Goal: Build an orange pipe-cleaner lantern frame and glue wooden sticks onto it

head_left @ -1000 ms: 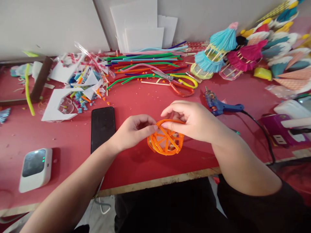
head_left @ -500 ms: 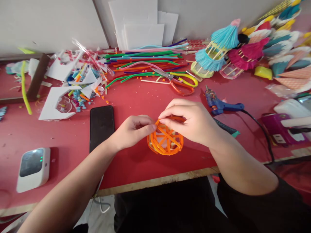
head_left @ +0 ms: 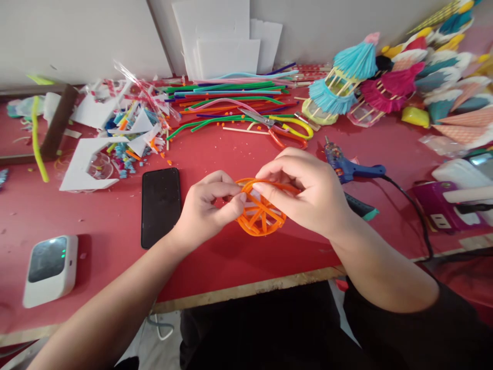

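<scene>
Where the work is under way, a red-topped table point(head_left: 239, 264) with a worn, pale front edge carries all the items listed. White flat boards point(head_left: 219, 23) stand against the grey wall at the back. Before them lies a loose bundle of long, fuzzy craft stems point(head_left: 231, 95) in green, blue, orange, pink and purple, running roughly side to side. To its right stands a two-tiered turquoise model point(head_left: 333, 97) with a pleated roof and pale stick posts, leaning in view; just beside it is a magenta model point(head_left: 385, 92) of like build.

Both hands are at the centre, near the front edge. The left hand point(head_left: 210, 205) is nearly closed, its fingers curled and its thumb pressed on the left side of the workpiece. The right hand point(head_left: 304, 187) is partly closed, thumb and forefinger pinching the upper rim; its remaining fingers are bent.

A pair of scissors point(head_left: 281, 126) with one yellow and one red handle lies open below the bundle. A blue glue gun point(head_left: 348, 167) with a black cord lies beyond the right wrist. A black flat phone point(head_left: 160, 205) lies left of the left hand, one corner covered by the forearm.

The workpiece, a round orange fuzzy-stem frame point(head_left: 262, 207) with crossing spokes, is held between the hands; whether it touches the tabletop cannot be told. Tiny orange crumbs point(head_left: 220, 124) are scattered near the scissors.
</scene>
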